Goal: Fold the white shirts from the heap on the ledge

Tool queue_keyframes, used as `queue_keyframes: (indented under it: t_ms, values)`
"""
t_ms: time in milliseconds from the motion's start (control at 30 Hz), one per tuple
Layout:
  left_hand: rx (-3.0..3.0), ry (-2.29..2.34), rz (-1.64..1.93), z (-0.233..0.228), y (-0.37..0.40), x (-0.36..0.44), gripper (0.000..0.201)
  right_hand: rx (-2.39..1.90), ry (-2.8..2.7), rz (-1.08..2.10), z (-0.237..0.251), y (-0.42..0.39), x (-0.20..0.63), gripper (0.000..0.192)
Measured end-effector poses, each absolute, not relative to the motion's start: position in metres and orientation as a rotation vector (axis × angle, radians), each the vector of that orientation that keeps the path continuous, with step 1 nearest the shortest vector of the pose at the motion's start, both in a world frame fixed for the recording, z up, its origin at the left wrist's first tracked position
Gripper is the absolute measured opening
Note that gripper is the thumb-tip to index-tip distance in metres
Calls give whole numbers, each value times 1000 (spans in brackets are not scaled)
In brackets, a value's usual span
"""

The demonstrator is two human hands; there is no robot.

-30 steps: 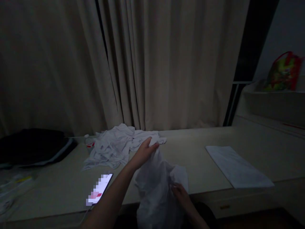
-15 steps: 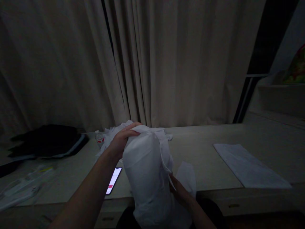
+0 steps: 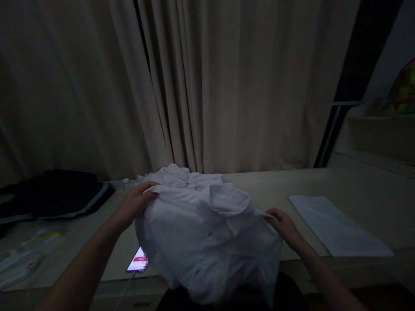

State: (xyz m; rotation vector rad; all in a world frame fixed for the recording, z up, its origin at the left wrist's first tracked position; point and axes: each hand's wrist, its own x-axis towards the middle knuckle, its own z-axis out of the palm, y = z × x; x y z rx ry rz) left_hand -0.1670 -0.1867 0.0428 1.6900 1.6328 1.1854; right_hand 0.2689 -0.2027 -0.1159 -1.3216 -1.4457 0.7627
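A white button-up shirt (image 3: 207,242) hangs spread between my two hands at the table's front edge, its collar near the top and a few dark buttons down its front. My left hand (image 3: 138,201) pinches it at the upper left shoulder. At the upper right, my right hand (image 3: 282,224) grips the cloth between thumb and fingers. The lower part drapes over my lap. Behind it lies a crumpled heap of white cloth (image 3: 175,175), partly hidden by the shirt.
A folded white cloth (image 3: 337,226) lies flat at the right. Dark folded clothes (image 3: 55,194) are stacked at the left. A lit phone (image 3: 138,260) with a cable, a clear bottle (image 3: 126,184) and clear plastic wrapping (image 3: 29,259) rest on the table. Curtains (image 3: 253,86) hang behind.
The bunched shirt has been spread wide, showing its collar and buttons. My left hand has moved left and slightly down; my right hand has moved right and up.
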Motion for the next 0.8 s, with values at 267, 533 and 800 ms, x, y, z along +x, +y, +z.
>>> queue_keyframes:
  t_ms: [267, 533, 800]
  values:
    - [2167, 1811, 956, 45, -178, -177, 37, -1471, -1843, 316, 13, -209, 320, 31]
    - [2117, 2246, 1350, 81, -185, -175, 38, -1708, -1567, -382, 87, -219, 337, 45]
    - [1773, 2432, 1964, 117, -189, -191, 43, -1716, -1473, -772, 115, -227, 350, 72]
